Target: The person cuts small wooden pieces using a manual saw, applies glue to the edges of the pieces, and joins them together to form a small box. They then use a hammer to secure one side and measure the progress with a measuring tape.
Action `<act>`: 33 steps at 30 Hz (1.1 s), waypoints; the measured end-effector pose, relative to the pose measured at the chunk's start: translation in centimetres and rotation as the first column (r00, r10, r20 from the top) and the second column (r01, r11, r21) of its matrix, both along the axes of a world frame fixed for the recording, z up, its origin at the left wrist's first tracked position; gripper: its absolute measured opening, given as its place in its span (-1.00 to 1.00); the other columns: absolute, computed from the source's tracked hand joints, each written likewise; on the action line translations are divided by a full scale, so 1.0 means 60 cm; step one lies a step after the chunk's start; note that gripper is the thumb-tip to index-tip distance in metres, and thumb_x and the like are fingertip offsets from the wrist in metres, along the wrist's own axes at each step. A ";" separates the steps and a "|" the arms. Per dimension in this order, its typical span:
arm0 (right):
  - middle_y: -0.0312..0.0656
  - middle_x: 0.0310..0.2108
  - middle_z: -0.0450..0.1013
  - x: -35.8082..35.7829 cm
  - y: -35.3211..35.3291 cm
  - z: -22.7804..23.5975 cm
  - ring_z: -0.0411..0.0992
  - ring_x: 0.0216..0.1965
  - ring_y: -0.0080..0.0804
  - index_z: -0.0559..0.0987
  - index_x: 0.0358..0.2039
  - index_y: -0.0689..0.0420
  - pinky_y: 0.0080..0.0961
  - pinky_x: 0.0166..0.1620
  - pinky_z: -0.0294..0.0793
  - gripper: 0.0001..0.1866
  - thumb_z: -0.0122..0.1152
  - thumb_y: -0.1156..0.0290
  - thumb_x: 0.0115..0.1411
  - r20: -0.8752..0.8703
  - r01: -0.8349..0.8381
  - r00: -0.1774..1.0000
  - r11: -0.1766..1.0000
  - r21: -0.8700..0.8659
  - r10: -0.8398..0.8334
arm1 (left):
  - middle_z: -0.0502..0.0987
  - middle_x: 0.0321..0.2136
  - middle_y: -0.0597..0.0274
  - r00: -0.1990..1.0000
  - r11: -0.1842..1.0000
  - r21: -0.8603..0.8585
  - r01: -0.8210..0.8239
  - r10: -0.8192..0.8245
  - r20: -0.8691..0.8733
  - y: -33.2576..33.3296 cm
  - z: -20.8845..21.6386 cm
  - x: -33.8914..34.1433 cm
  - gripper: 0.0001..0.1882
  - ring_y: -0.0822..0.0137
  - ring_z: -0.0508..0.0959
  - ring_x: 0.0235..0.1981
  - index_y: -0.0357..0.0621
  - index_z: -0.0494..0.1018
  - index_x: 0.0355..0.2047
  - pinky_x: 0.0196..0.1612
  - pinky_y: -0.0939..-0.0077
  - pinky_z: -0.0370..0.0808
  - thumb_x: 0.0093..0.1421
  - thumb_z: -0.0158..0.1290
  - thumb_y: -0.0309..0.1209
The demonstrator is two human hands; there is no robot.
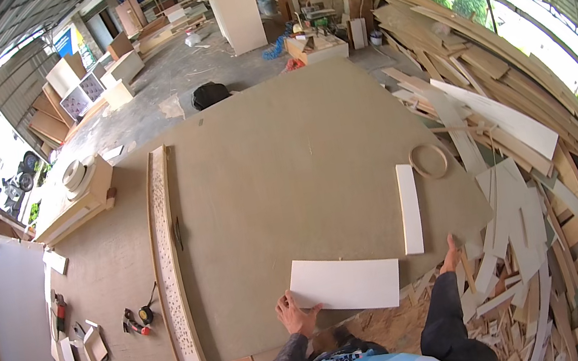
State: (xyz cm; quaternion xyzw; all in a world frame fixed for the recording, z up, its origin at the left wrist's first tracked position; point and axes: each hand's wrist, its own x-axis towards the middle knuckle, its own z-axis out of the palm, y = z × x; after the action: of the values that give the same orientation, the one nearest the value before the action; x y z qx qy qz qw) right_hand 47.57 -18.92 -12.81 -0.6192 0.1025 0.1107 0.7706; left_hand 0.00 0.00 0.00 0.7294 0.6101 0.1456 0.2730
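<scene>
Left hand (296, 312) gripping near-left corner of white panel (346, 283), fingers clamped on its edge, panel flat at front of big brown board (288, 173). Right hand (451, 254) on board's edge, fingers together, just beside narrow white strip (409, 208).

dark long sleeves are worn on both arms, reaching to the wrists; hands are left bare, no gloves. a light blue and white shirt w/ a dark printed emblem is seen at the chest, bottom edge of view.
</scene>
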 end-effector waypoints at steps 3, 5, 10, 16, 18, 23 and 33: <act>0.04 0.20 0.45 0.036 -0.021 0.028 0.45 0.15 -0.12 0.41 0.26 0.41 -0.20 0.22 0.39 -0.09 0.45 -0.07 0.15 0.080 0.022 0.997 0.981 -0.194 -0.006 | 0.29 0.11 -0.02 0.995 0.997 -0.049 -0.064 0.067 0.072 -0.015 0.003 0.027 0.09 -0.09 0.25 0.22 -0.19 0.24 0.30 0.30 -0.01 0.23 -0.18 0.55 -0.07; 0.09 0.21 0.44 -0.006 -0.006 0.055 0.43 0.18 -0.04 0.38 0.28 0.43 -0.17 0.22 0.38 -0.07 0.44 -0.07 0.16 0.043 -0.010 0.999 0.907 -0.421 0.031 | 0.29 0.09 -0.04 0.991 0.992 -0.058 -0.111 0.115 0.066 -0.012 0.007 0.011 0.07 -0.10 0.25 0.21 -0.23 0.27 0.27 0.30 0.00 0.24 -0.18 0.56 -0.08; 0.10 0.01 0.42 -0.218 0.031 0.145 0.33 0.13 0.07 0.45 0.03 0.28 0.03 0.15 0.33 -0.55 0.19 0.25 0.23 0.482 0.328 0.854 0.515 -0.792 0.197 | 0.29 0.08 -0.10 0.973 0.975 -0.054 -0.217 0.220 0.062 -0.033 0.019 -0.007 0.06 -0.12 0.24 0.20 -0.28 0.29 0.26 0.30 -0.02 0.24 -0.18 0.55 -0.08; 0.11 0.02 0.32 -0.453 0.042 0.148 0.27 0.09 0.15 0.34 0.08 0.23 0.03 0.24 0.22 -0.34 0.37 0.23 0.02 0.334 -0.073 0.673 0.509 -0.858 0.659 | 0.27 0.09 -0.15 0.953 0.964 -0.075 -0.256 0.265 0.145 -0.029 0.000 -0.006 -0.03 -0.14 0.25 0.20 -0.37 0.32 0.18 0.30 -0.01 0.25 -0.15 0.53 -0.15; 0.11 0.02 0.30 -0.455 0.047 0.168 0.24 0.12 0.16 0.32 0.10 0.22 0.04 0.28 0.19 -0.27 0.42 0.24 -0.04 0.282 -0.106 0.670 0.465 -0.879 0.687 | 0.27 0.09 -0.17 0.943 0.959 -0.084 -0.271 0.282 0.175 -0.034 0.000 -0.013 -0.08 -0.16 0.26 0.20 -0.39 0.32 0.15 0.30 -0.01 0.25 -0.13 0.52 -0.19; 0.12 0.02 0.31 -0.460 0.056 0.185 0.26 0.11 0.14 0.33 0.11 0.20 0.05 0.20 0.26 -0.19 0.49 0.26 -0.14 0.211 -0.327 0.625 0.498 -0.803 0.751 | 0.27 0.08 -0.23 0.865 0.912 0.011 -0.411 0.386 0.322 -0.087 0.057 -0.070 -0.16 -0.20 0.28 0.19 -0.41 0.32 0.11 0.29 0.02 0.26 -0.11 0.48 -0.31; 0.11 0.13 0.23 -0.631 0.121 0.180 0.15 0.21 0.13 0.25 0.26 0.21 0.13 0.29 0.09 -0.10 0.49 0.20 -0.04 0.357 -0.567 0.116 0.357 -0.742 0.927 | 0.30 0.05 -0.24 0.707 0.731 0.015 -0.682 0.654 0.268 -0.167 0.068 -0.288 -0.18 -0.21 0.36 0.12 -0.43 0.33 0.15 0.23 0.05 0.33 -0.10 0.44 -0.40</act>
State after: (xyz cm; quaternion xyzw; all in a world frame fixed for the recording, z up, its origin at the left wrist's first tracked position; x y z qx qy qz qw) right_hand 9.70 -11.69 -2.02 -0.7101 -0.5426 0.2057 0.3988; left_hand -17.26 -10.02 4.05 0.4490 0.7852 0.3572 0.2330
